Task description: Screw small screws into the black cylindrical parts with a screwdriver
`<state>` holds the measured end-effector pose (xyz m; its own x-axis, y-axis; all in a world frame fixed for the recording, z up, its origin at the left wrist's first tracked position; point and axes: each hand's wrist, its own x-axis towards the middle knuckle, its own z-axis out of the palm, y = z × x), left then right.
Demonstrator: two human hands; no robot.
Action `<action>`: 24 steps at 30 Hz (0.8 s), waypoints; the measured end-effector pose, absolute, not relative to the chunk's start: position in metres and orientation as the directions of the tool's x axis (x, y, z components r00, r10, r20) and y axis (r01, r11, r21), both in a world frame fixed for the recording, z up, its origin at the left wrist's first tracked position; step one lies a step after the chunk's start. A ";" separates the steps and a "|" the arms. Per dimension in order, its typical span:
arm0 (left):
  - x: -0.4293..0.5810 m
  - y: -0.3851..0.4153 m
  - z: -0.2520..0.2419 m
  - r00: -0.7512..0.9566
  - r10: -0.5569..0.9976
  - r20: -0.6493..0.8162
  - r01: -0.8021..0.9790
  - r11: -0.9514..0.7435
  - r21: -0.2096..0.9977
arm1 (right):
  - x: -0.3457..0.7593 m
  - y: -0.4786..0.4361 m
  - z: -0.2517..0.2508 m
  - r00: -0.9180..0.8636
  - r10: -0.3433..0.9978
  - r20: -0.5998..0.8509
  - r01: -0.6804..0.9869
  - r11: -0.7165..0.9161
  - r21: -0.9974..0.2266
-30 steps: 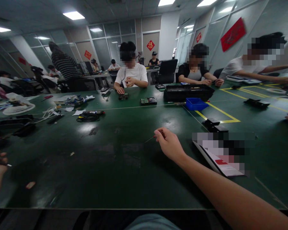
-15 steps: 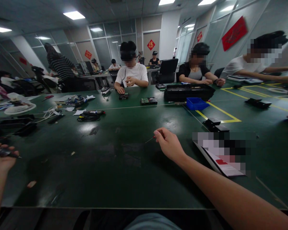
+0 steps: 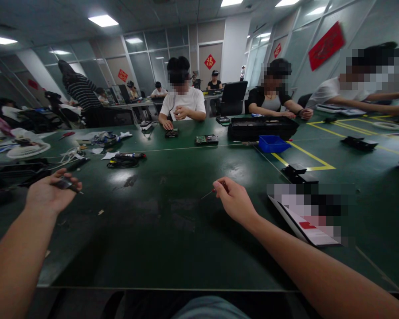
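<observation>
My left hand (image 3: 51,192) is raised palm up over the left part of the table. Its fingers curl around a dark-handled screwdriver (image 3: 64,182), whose thin tip points right. My right hand (image 3: 232,196) is above the middle of the table, closed on a second screwdriver (image 3: 207,194) with a slim metal shaft and a reddish handle. That shaft points left and down; the fingers hide most of the handle. To the right of my right forearm lies a white and red booklet or box (image 3: 302,221), partly blurred out.
The green table (image 3: 146,248) carries a bundled black cable (image 3: 123,161), a circuit-board device (image 3: 206,140), a long black case (image 3: 262,127), a blue bin (image 3: 273,143) and black brackets (image 3: 299,173). A person in a white shirt (image 3: 182,104) sits opposite. Clutter lies at the left.
My left hand has moved right and up from the left edge, carrying its screwdriver, and more of the forearm shows. The right hand has stayed in place.
</observation>
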<state>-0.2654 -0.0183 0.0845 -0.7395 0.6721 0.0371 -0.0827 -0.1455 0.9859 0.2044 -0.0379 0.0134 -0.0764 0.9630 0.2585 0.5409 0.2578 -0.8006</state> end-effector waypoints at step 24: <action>-0.015 -0.019 0.076 0.169 0.985 -0.042 -0.426 0.112 0.898 | 0.204 -0.039 0.015 -0.053 0.954 0.294 0.551 0.274 -0.789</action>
<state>-0.0154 -0.0193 0.0756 0.1692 0.9847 -0.0425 -0.4255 0.1119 0.8980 0.2037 -0.0393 0.0146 -0.0532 0.9543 0.2939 0.5508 0.2735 -0.7885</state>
